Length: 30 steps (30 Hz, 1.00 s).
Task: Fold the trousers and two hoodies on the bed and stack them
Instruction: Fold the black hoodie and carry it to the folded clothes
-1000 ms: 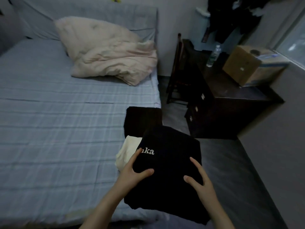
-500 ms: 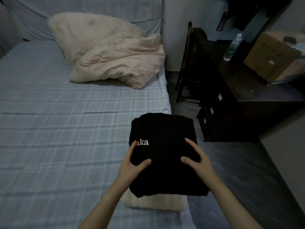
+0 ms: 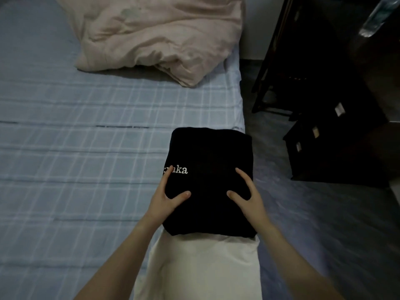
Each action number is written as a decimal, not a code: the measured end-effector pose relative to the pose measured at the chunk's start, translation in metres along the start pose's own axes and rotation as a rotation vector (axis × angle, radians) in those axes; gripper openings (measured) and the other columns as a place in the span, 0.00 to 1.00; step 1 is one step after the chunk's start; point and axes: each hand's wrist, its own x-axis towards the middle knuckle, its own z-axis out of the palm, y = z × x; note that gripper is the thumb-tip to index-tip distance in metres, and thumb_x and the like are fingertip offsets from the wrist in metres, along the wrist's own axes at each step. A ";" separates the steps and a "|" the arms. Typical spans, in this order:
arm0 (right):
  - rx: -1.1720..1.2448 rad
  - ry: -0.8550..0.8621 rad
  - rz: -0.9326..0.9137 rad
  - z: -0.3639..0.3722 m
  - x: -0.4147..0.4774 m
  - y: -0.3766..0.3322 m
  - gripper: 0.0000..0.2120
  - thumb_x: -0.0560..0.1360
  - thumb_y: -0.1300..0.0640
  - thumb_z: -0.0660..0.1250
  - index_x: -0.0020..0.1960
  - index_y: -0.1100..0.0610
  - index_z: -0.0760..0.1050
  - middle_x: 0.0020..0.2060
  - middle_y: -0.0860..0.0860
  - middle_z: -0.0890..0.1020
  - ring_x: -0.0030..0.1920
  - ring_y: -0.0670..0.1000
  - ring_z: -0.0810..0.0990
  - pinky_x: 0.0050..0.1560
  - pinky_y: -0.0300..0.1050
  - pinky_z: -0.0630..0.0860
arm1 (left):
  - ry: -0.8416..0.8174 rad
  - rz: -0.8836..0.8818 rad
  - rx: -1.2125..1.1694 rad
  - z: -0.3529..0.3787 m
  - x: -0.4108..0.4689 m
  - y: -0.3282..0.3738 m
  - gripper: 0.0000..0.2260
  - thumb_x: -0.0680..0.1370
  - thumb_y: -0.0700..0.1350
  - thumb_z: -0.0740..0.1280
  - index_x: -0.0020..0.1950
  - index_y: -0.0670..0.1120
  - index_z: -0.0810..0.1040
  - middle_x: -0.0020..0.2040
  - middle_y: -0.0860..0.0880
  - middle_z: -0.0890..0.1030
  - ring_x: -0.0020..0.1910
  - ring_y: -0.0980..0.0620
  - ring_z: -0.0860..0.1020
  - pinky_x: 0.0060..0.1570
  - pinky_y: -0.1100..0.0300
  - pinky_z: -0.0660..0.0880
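Observation:
A folded black hoodie (image 3: 207, 161) with white lettering lies near the right edge of the bed (image 3: 86, 169). It rests on a folded cream garment (image 3: 194, 263), whose near part sticks out below it. My left hand (image 3: 171, 198) grips the hoodie's left side, thumb on top. My right hand (image 3: 246, 198) grips its right side the same way. The dark folded garment seen earlier is not visible now; I cannot tell whether it lies under the hoodie.
A crumpled pale pink duvet (image 3: 155, 33) fills the far part of the bed. Right of the bed is a strip of dark floor, then a dark chair (image 3: 277, 61), a dark drawer unit (image 3: 324, 137) and a plastic bottle (image 3: 378, 16).
Both hands have carried the black hoodie forward onto the cream garment, covering the dark folded piece behind it. My view has tilted down and moved closer.

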 end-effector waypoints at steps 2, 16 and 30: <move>-0.126 -0.021 0.044 0.000 0.000 -0.002 0.31 0.77 0.52 0.72 0.72 0.30 0.63 0.72 0.45 0.70 0.71 0.44 0.68 0.72 0.48 0.69 | 0.036 -0.050 0.104 -0.003 0.002 0.000 0.39 0.68 0.58 0.76 0.70 0.75 0.56 0.74 0.56 0.62 0.72 0.53 0.66 0.68 0.56 0.69; -0.947 0.059 -0.246 0.037 0.055 0.039 0.31 0.79 0.44 0.55 0.80 0.45 0.55 0.80 0.49 0.57 0.80 0.53 0.51 0.79 0.53 0.47 | 0.134 0.419 1.057 0.052 0.050 -0.029 0.29 0.80 0.58 0.55 0.80 0.50 0.56 0.81 0.48 0.53 0.80 0.46 0.50 0.77 0.44 0.51; -0.938 0.072 -0.305 0.049 0.071 0.058 0.33 0.77 0.45 0.57 0.80 0.44 0.53 0.80 0.49 0.57 0.80 0.52 0.50 0.79 0.52 0.46 | 0.143 0.429 1.058 0.051 0.065 -0.052 0.31 0.79 0.56 0.55 0.80 0.49 0.56 0.81 0.47 0.54 0.80 0.45 0.51 0.77 0.45 0.50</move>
